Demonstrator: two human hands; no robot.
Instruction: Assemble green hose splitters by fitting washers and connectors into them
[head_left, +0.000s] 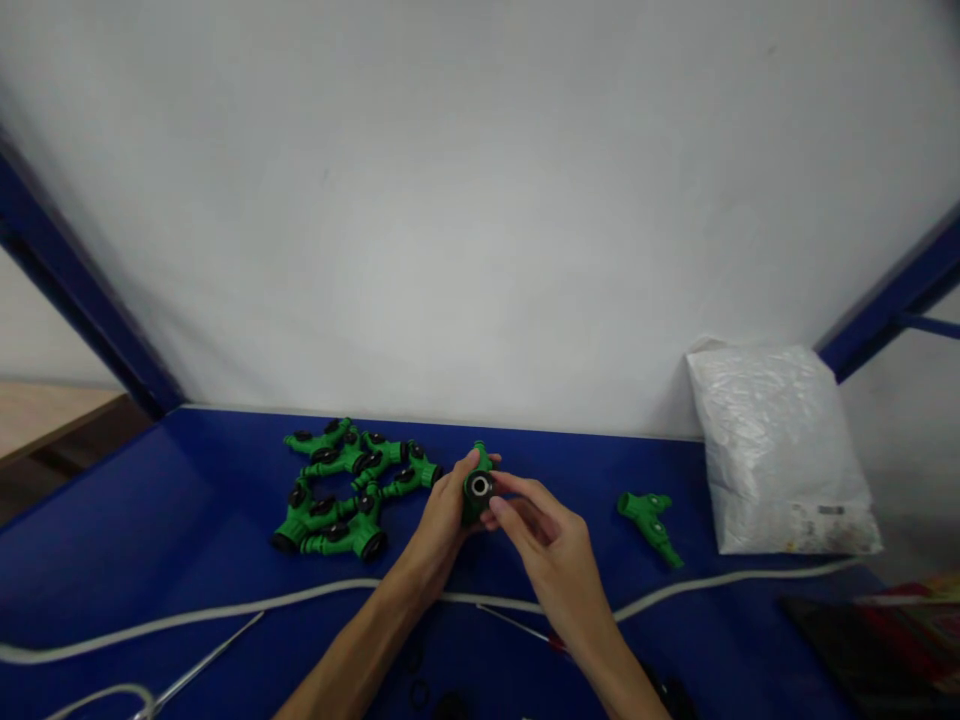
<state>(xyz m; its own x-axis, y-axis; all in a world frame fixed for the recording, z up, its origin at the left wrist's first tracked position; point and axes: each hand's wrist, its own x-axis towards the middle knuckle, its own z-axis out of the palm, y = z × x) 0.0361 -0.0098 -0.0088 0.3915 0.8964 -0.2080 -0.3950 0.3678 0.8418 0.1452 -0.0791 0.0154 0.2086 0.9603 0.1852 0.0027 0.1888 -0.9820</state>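
Note:
My left hand [448, 505] grips a green Y-shaped hose splitter [472, 510] above the blue table. Its round black collar [480, 485], with a pale ring inside, faces me. My right hand [544, 530] has its thumb and index finger closed on the right side of that collar. To the left lies a cluster of several similar green hose splitters [341, 530] with black collars and black valve knobs. A single green hose splitter [649, 525] rests on the right; I see no black collar on it.
A white plastic package [780, 450] leans at the back right. A pale cable [300, 597] runs across the blue table [187, 510]. Near the front lie a metal rod [214, 655], a thin screwdriver [517, 622] partly under my right arm, and small black rings [418, 693].

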